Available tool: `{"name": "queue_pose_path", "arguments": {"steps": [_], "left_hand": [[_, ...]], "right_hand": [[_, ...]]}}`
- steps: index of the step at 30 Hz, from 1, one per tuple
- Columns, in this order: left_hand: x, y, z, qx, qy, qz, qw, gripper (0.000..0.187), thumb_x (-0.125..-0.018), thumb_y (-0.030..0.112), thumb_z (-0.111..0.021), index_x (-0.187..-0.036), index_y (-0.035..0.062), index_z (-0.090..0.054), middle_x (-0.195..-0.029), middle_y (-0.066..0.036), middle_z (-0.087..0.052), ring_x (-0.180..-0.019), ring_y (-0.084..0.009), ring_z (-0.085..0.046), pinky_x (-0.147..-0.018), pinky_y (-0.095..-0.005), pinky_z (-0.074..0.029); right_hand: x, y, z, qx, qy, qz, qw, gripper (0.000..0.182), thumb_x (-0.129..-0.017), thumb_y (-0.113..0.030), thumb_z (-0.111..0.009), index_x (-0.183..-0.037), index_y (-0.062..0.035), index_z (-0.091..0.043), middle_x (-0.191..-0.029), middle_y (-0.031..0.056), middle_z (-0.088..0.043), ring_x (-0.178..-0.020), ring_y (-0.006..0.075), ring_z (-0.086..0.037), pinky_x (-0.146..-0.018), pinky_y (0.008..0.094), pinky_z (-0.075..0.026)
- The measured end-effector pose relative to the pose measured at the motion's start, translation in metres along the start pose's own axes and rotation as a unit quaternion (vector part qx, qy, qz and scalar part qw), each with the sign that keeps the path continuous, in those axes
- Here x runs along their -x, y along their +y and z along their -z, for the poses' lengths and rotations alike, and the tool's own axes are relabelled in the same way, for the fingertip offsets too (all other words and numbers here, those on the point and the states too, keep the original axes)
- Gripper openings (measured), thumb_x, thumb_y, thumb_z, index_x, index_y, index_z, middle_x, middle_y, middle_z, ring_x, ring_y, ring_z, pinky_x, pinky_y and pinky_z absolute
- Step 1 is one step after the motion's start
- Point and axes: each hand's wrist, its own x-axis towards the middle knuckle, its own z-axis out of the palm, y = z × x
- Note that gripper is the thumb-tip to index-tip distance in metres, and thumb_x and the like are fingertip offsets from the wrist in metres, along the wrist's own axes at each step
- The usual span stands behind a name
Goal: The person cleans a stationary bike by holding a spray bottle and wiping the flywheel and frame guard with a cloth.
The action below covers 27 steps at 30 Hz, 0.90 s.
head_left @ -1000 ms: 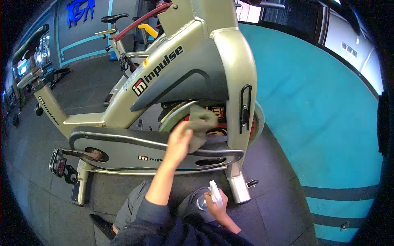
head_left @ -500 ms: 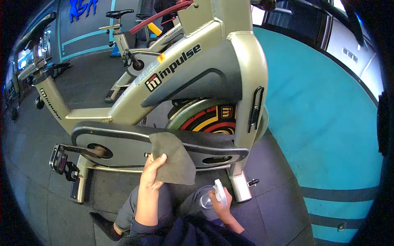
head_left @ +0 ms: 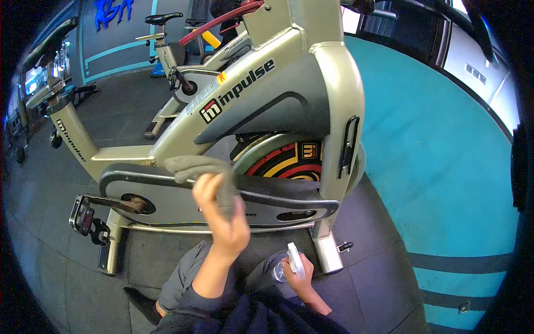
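Observation:
My left hand (head_left: pixel 223 220) grips a grey-green cloth (head_left: pixel 201 168), which is folded over and slightly blurred in front of the lower side cover (head_left: pixel 167 197) of an exercise bike. Low at the right, my right hand (head_left: pixel 299 274) is closed around a clear spray bottle with a white head (head_left: pixel 293 256), held beside my knee. The bike's silver frame (head_left: pixel 186 133) carries the word "impulse". Behind the cover sits the flywheel (head_left: pixel 283 161) with red and yellow rings.
A pedal (head_left: pixel 83 217) sticks out at the left end of the bike. Another exercise bike (head_left: pixel 181 78) stands behind, near a partly visible person. A turquoise floor area (head_left: pixel 434 156) lies to the right. My legs are folded on the dark floor tiles (head_left: pixel 378 278).
My left hand has risen and turned, and the cloth has gone from hanging spread out to folded over, up and to the left. My right hand has barely moved.

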Motion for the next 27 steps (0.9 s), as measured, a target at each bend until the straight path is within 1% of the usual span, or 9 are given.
{"name": "queue_pose_path", "arguments": {"steps": [1,3,7,9,10,13,19,25,27], "left_hand": [[-0.006,0.001,-0.002,-0.104,-0.072,-0.063,0.99,0.057,-0.074,0.0,-0.056,-0.129,0.0005,-0.044,-0.122,-0.021,-0.045,-0.115,-0.0363,-0.042,-0.1,-0.0383,-0.034],[-0.006,-0.003,-0.014,-0.176,-0.256,-0.021,0.95,0.062,-0.07,0.0,-0.059,-0.131,0.0005,-0.045,-0.122,-0.021,-0.048,-0.115,-0.0377,-0.045,-0.1,-0.0385,-0.036],[0.009,-0.033,-0.043,-0.178,-0.349,-0.026,0.92,0.062,-0.071,0.005,-0.061,-0.13,0.0009,-0.046,-0.128,-0.018,-0.05,-0.123,-0.0319,-0.046,-0.105,-0.0389,-0.036],[0.008,-0.04,-0.049,-0.241,-0.42,-0.143,0.863,0.06,-0.073,0.011,-0.062,-0.13,0.0007,-0.047,-0.127,-0.016,-0.053,-0.122,-0.0306,-0.048,-0.104,-0.0377,-0.037],[0.004,-0.043,-0.052,-0.246,-0.423,-0.154,0.858,0.058,-0.076,0.017,-0.061,-0.13,0.0005,-0.047,-0.125,-0.016,-0.055,-0.121,-0.0286,-0.049,-0.104,-0.0372,-0.037],[-0.008,-0.045,-0.061,-0.206,-0.509,-0.076,0.832,0.056,-0.078,0.017,-0.059,-0.13,0.0008,-0.047,-0.127,-0.016,-0.054,-0.119,-0.0284,-0.051,-0.103,-0.0373,-0.038],[-0.017,-0.05,-0.079,-0.206,-0.534,-0.124,0.811,0.055,-0.082,0.02,-0.057,-0.134,0.006,-0.045,-0.125,-0.015,-0.056,-0.112,-0.0315,-0.056,-0.095,-0.0396,-0.044],[-0.023,-0.029,-0.116,-0.196,-0.591,-0.089,0.778,0.055,-0.083,0.019,-0.056,-0.136,0.01,-0.043,-0.131,-0.011,-0.053,-0.115,-0.0287,-0.054,-0.086,-0.044,-0.05],[-0.013,-0.036,-0.138,-0.176,-0.571,-0.104,0.795,0.054,-0.084,0.017,-0.053,-0.136,0.0102,-0.043,-0.131,-0.01,-0.052,-0.115,-0.0277,-0.054,-0.084,-0.0456,-0.05]], "right_hand": [[0.0,0.0,0.0,-0.001,0.001,-0.001,1.0,0.016,-0.074,-0.015,-0.072,-0.08,-0.0047,-0.062,-0.073,0.0099,-0.063,-0.062,0.0252,-0.062,-0.059,0.0335,-0.049],[-0.002,0.002,0.001,-0.01,0.008,0.006,1.0,0.016,-0.074,-0.015,-0.072,-0.08,-0.0041,-0.061,-0.073,0.01,-0.063,-0.063,0.0253,-0.062,-0.059,0.0335,-0.049],[0.0,0.008,0.003,-0.035,0.025,-0.017,0.999,0.017,-0.074,-0.015,-0.072,-0.081,-0.0037,-0.061,-0.073,0.0097,-0.063,-0.062,0.0246,-0.062,-0.059,0.0326,-0.049],[0.0,0.009,0.005,-0.05,0.035,-0.019,0.998,0.017,-0.075,-0.016,-0.071,-0.082,-0.0032,-0.061,-0.073,0.0094,-0.062,-0.061,0.023,-0.061,-0.058,0.0319,-0.048],[0.0,0.015,0.006,-0.05,0.036,-0.02,0.998,0.017,-0.075,-0.016,-0.071,-0.082,-0.0032,-0.061,-0.073,0.0094,-0.062,-0.061,0.023,-0.061,-0.058,0.0319,-0.048],[0.003,0.027,0.006,-0.052,0.036,-0.017,0.998,0.017,-0.076,-0.015,-0.071,-0.082,-0.003,-0.061,-0.072,0.0082,-0.061,-0.06,0.0195,-0.059,-0.057,0.0302,-0.047],[-0.003,0.017,0.006,-0.099,0.044,-0.067,0.992,0.016,-0.077,-0.017,-0.071,-0.08,-0.0036,-0.061,-0.067,0.0055,-0.059,-0.058,0.0152,-0.057,-0.055,0.0292,-0.045],[0.0,0.022,0.0,-0.059,0.032,-0.049,0.997,0.016,-0.075,-0.016,-0.071,-0.079,-0.0042,-0.062,-0.068,0.0087,-0.06,-0.058,0.0209,-0.06,-0.055,0.0315,-0.046],[0.001,0.02,0.0,-0.05,0.02,-0.043,0.998,0.015,-0.075,-0.016,-0.071,-0.079,-0.0045,-0.062,-0.069,0.01,-0.061,-0.059,0.0241,-0.061,-0.055,0.0328,-0.047]]}}
